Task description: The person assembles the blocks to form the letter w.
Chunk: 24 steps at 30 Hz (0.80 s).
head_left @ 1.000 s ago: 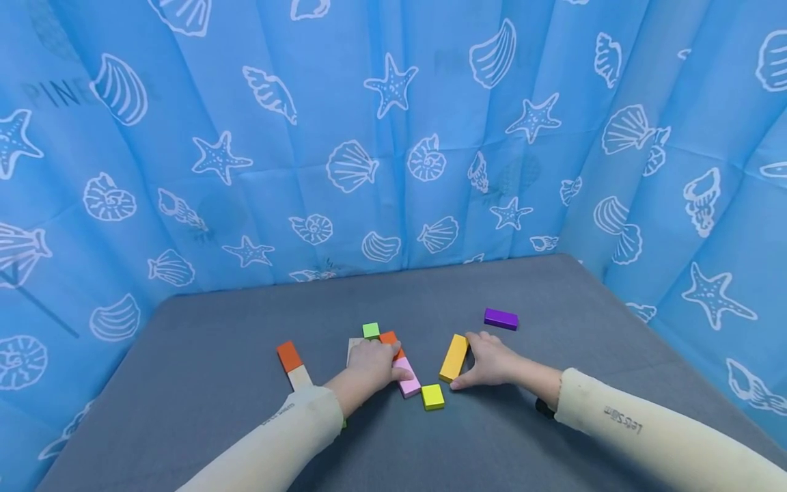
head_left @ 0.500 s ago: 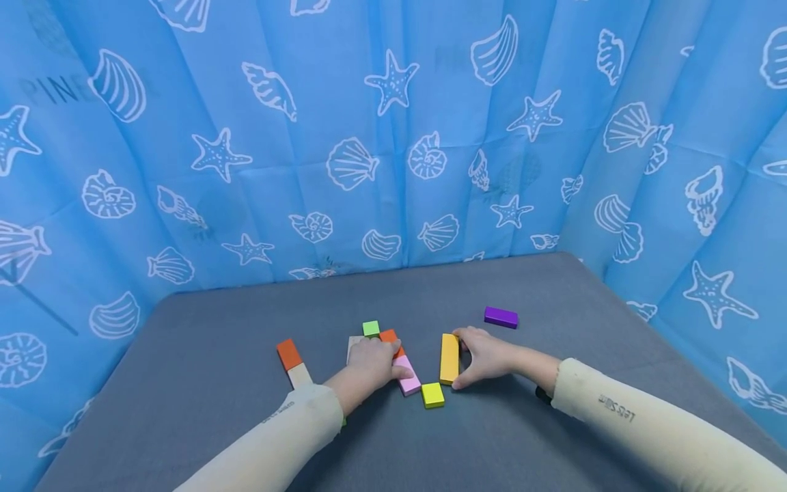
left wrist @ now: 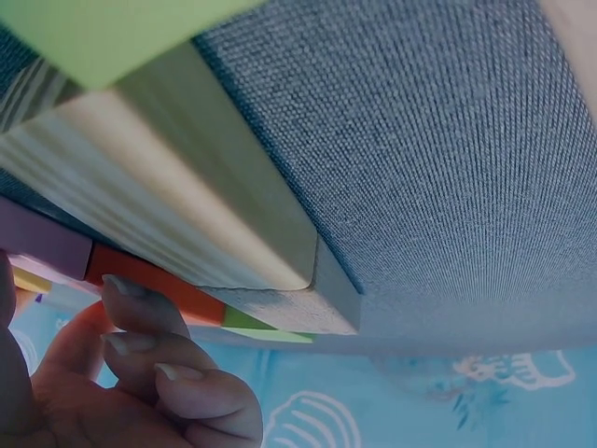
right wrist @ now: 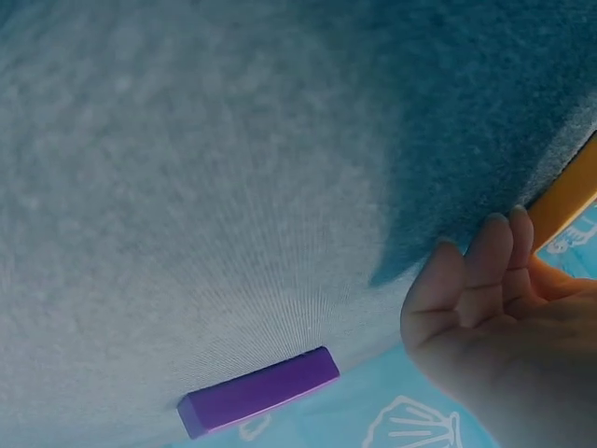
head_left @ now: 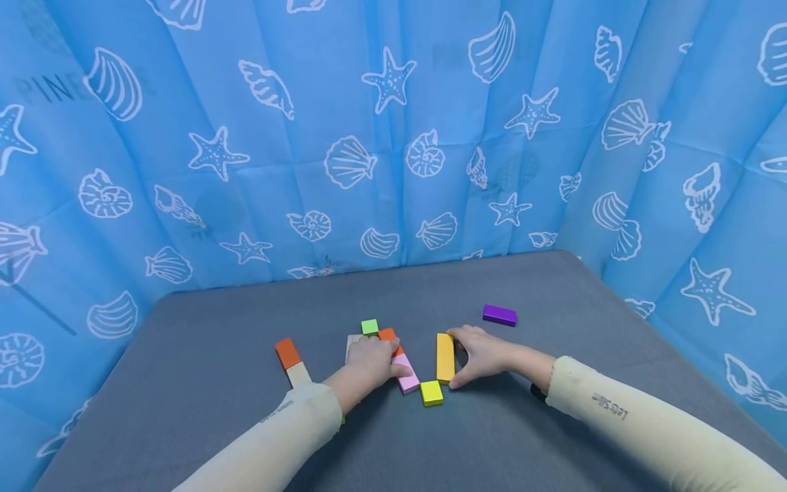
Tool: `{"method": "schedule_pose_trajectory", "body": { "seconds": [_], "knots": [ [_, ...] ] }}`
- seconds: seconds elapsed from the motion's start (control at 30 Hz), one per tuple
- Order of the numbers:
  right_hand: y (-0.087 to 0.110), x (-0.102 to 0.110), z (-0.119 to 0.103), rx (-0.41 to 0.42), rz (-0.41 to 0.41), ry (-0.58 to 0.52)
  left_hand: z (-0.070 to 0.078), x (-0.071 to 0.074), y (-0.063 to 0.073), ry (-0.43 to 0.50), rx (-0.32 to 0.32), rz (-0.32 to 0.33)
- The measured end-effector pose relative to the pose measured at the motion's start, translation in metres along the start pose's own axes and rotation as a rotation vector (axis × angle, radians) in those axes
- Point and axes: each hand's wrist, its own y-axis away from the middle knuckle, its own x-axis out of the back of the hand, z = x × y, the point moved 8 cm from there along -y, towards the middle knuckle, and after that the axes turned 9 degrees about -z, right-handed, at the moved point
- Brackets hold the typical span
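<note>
My left hand (head_left: 367, 362) rests over a row of wooden blocks, its index finger on the orange block (head_left: 386, 333) and its thumb at the pink block (head_left: 408, 383). In the left wrist view its other fingers (left wrist: 201, 387) curl loosely beside the row. My right hand (head_left: 488, 355) holds an amber block (head_left: 445, 359) from the right, index finger at the far end and thumb at the near end. This block lies on the cloth, pointing away from me. Just in front of it sits a yellow block (head_left: 432, 394), its corner close to the pink one.
A light green block (head_left: 369, 326) and a pale block (head_left: 352, 342) adjoin the row's far end. Further left lie another orange block (head_left: 287, 353) and a cream block (head_left: 298, 374), partly behind my left sleeve. A purple block (head_left: 500, 315) lies back right. Blue curtain (head_left: 393, 171) surrounds the grey cloth-covered surface.
My right hand has shifted left with the amber block, which has turned from slanted to nearly straight away from me. The left hand stays on its row.
</note>
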Motion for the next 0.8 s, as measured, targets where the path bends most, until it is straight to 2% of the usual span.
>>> {"method": "schedule_pose_trajectory", "body": {
  "seconds": [0.57,0.8],
  "knots": [
    [0.0034,-0.0002,-0.0016,-0.011,0.003,0.030,0.0009,-0.0008,-0.0013,0.004,-0.008,-0.002],
    [0.0050,-0.0011,-0.0030,-0.010,-0.015,0.014,0.0007,-0.0025,-0.0022,-0.009,0.015,-0.023]
  ]
}}
